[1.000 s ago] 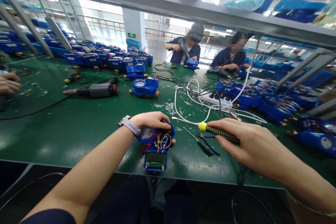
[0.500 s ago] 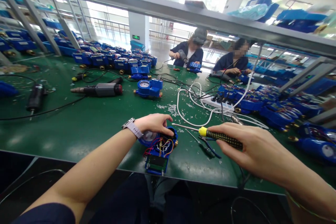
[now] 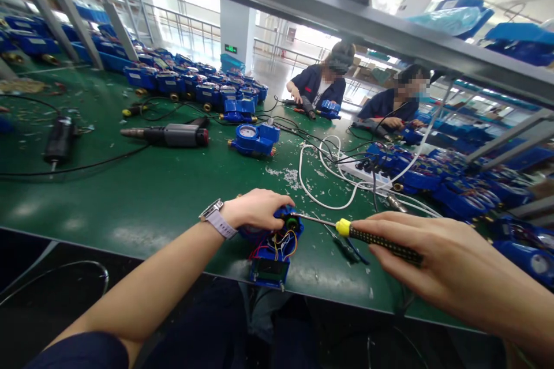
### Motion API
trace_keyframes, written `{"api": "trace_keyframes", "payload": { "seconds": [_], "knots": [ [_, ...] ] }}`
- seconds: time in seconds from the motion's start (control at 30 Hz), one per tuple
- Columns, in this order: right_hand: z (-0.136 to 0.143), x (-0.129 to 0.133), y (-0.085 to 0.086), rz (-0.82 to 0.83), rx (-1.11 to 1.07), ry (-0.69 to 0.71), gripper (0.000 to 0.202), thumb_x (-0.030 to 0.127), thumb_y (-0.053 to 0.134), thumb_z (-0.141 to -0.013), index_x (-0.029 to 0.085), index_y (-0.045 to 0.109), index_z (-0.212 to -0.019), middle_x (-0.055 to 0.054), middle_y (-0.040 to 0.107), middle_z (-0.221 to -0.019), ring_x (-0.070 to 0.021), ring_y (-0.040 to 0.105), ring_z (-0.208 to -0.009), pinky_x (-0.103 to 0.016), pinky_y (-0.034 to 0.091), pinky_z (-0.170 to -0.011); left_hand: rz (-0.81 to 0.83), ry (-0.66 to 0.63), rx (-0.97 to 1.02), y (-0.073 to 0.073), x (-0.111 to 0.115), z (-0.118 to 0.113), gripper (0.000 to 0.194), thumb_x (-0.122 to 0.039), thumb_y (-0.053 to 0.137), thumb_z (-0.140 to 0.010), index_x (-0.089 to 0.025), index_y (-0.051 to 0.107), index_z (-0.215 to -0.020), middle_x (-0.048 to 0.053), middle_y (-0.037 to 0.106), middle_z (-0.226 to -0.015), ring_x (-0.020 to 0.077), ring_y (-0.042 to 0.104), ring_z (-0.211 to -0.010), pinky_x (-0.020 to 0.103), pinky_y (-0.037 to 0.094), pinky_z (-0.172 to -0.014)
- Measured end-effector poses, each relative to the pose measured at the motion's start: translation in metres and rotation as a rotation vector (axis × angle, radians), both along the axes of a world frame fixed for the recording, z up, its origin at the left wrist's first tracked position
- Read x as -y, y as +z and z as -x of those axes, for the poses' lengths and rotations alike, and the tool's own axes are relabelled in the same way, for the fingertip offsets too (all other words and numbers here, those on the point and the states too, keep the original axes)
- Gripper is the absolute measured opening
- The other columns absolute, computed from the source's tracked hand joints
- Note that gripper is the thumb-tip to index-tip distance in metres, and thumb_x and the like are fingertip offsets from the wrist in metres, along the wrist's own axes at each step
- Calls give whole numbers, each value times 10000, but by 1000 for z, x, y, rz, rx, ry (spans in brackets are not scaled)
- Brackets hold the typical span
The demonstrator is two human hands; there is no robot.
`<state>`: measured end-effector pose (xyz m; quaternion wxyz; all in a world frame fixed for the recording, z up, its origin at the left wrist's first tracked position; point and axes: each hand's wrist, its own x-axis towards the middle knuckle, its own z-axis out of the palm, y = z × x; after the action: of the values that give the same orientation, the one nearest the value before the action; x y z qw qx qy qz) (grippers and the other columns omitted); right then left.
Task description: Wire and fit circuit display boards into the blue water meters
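An opened blue meter lies at the table's front edge, its coloured wires and dark display panel exposed. My left hand, with a watch on the wrist, grips the meter's upper part, thumb and fingers at its round opening. In my right hand is a screwdriver with a yellow and black handle. Its shaft points left, and the tip is at the rim of the round opening. Behind the screwdriver, partly covered, lie pliers with dark handles.
A heat gun and a black tool lie on the green table at left. Another meter stands ahead. White cables loop around a power strip. Many meters crowd both sides. Two people sit opposite beneath an overhead shelf.
The screwdriver tip has moved from just above the meter onto its round opening. My left fingers have shifted at that opening. The camera view has shifted slightly. One person opposite has lowered a tool.
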<state>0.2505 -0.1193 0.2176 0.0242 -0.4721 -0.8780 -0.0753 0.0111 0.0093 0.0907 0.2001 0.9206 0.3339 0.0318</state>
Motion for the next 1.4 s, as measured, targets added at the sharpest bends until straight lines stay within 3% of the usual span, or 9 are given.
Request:
{"api": "trace_keyframes", "payload": {
  "seconds": [0.17, 0.3, 0.43, 0.63, 0.8, 1.0, 1.2, 1.4],
  "knots": [
    [8, -1, -2, 122, 20, 25, 304, 229, 460, -926, 299, 650, -1153, 1, 709, -1087, -176, 710, -774, -306, 561, -677, -42, 44, -3, -2, -6, -4, 460, -336, 523, -807, -279, 586, -1259, 67, 735, -1109, 291, 693, -1003, 354, 522, -828],
    [23, -5, -4, 75, 144, 24, 273, 198, 504, -891, 264, 680, -1089, -16, 717, -1019, -185, 707, -697, -288, 509, -565, -50, 96, -7, -3, -10, -13, 427, -288, 459, -848, -215, 597, -1246, 125, 736, -1074, 317, 697, -985, 399, 520, -830],
    [43, -13, -5, 26, 325, -30, 268, 233, 527, -897, 250, 690, -1109, -36, 723, -982, -188, 694, -646, -268, 400, -471, 11, 82, 15, -3, -18, -12, 456, -322, 469, -870, -189, 573, -1294, 134, 698, -1195, 308, 662, -1081, 389, 493, -913],
    [66, -19, -1, 99, 437, -88, 251, 233, 511, -901, 243, 700, -1066, -26, 728, -877, -189, 669, -593, -277, 240, -446, 189, -20, 85, -9, -34, 3, 508, -462, 409, -927, -202, 547, -1340, 34, 611, -1363, 192, 604, -1189, 222, 447, -968],
    [75, -19, 7, 143, 452, -60, 171, 196, 542, -859, 212, 709, -829, -24, 714, -760, -194, 654, -555, -296, 145, -443, 229, 29, 109, -16, -35, 4, 581, -513, 397, -926, -169, 518, -1378, 69, 579, -1397, 234, 591, -1207, 278, 433, -1011],
    [70, -18, 13, 184, 413, -88, 153, 243, 558, -857, 229, 708, -829, -18, 712, -741, -197, 646, -548, -299, 154, -443, 242, 91, 134, -15, -26, 3, 586, -558, 368, -932, -203, 543, -1364, 64, 577, -1400, 263, 559, -1251, 329, 409, -1051],
    [68, -13, -3, 130, 372, -46, 117, 117, 585, -844, 188, 675, -820, -27, 673, -713, -175, 615, -531, -294, 133, -436, 243, 93, 158, -12, -23, 2, 578, -548, 368, -934, -199, 552, -1356, 57, 597, -1378, 251, 569, -1241, 319, 414, -1049],
    [74, -7, -28, 125, 348, -36, 177, 22, 546, -841, 145, 663, -891, -65, 655, -750, -190, 618, -583, -291, 217, -434, 232, 110, 145, -11, -21, 1, 579, -552, 357, -931, -206, 561, -1348, 44, 590, -1385, 252, 554, -1265, 330, 405, -1071]
  ]
}}
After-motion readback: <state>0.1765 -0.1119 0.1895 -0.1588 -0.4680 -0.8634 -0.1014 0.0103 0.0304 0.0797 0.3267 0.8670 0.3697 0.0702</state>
